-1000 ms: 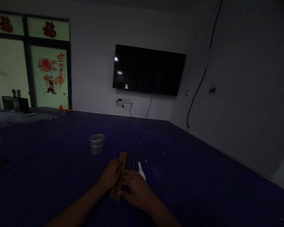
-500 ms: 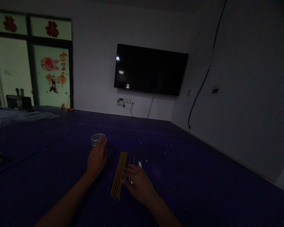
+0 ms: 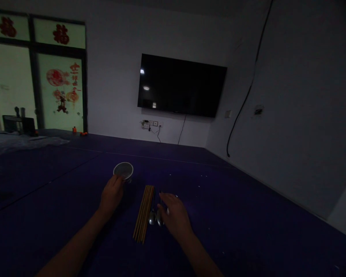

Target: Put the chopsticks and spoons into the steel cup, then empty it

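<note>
A bundle of wooden chopsticks (image 3: 144,212) lies on the dark purple mat (image 3: 233,215) in front of me. My left hand (image 3: 112,194) grips the metal cup (image 3: 123,170) from below and holds it tilted, its mouth turned toward me. My right hand (image 3: 174,214) rests just right of the chopsticks, fingers curled over metal spoons (image 3: 155,217) whose bowls show at its left edge. A white spoon is mostly hidden under that hand.
A black television (image 3: 181,85) hangs on the far wall above a socket strip (image 3: 151,124). A glass door with red paper decorations (image 3: 60,90) stands at the left. Small white crumbs dot the mat beyond my right hand. The room is dim.
My left hand left the chopsticks, reached to the metal cup and tipped it toward me. My right hand shifted right off the chopsticks onto the spoons.
</note>
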A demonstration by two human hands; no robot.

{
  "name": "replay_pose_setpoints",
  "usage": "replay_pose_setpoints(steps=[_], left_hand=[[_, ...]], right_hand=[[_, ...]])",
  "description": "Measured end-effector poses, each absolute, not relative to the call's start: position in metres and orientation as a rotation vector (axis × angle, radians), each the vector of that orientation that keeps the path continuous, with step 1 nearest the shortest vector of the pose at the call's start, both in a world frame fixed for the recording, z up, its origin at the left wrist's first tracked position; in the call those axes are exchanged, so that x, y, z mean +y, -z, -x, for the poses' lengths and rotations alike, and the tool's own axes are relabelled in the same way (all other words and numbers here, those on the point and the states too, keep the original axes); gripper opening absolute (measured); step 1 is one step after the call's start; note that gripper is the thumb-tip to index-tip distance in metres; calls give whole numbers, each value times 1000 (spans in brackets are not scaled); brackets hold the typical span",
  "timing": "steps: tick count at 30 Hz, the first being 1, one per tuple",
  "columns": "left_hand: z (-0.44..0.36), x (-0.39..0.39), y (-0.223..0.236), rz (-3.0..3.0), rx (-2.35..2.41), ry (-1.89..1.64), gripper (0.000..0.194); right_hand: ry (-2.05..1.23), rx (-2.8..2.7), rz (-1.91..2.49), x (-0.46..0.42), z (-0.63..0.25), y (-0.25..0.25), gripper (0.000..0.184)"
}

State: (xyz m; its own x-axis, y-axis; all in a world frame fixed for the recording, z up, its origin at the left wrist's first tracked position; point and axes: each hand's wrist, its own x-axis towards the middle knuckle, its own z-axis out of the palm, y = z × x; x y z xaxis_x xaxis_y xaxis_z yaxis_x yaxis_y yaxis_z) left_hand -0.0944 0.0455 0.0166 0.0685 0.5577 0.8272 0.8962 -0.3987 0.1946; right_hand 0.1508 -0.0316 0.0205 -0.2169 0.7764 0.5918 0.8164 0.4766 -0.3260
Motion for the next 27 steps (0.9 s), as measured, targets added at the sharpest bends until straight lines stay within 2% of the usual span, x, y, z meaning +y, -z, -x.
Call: replay_pose_setpoints(steps=[2, 6, 8, 15, 22, 27], left_hand=[[83, 39, -14, 2041, -1352, 1323, 32], [57, 19, -7, 2231, -1127, 1360, 33], [44, 7, -6, 2410, -1028, 1324, 33], [15, -16, -8, 2691, -1096, 1308, 38], [11, -3, -5, 2505, -1082, 1178, 32], [24, 7, -11, 2356, -1481, 1017, 34]], right_hand=[[53, -1944, 1331, -31, -152, -20, 47], [24, -1839, 1315, -30, -152, -22, 82], [58, -1791, 1280, -30, -151, -22, 92], [120, -1619, 1117, -32, -151, -25, 76], [49, -1048, 1372, -9, -195, -35, 79], [-17, -933, 1507, 9, -222, -15, 80]])
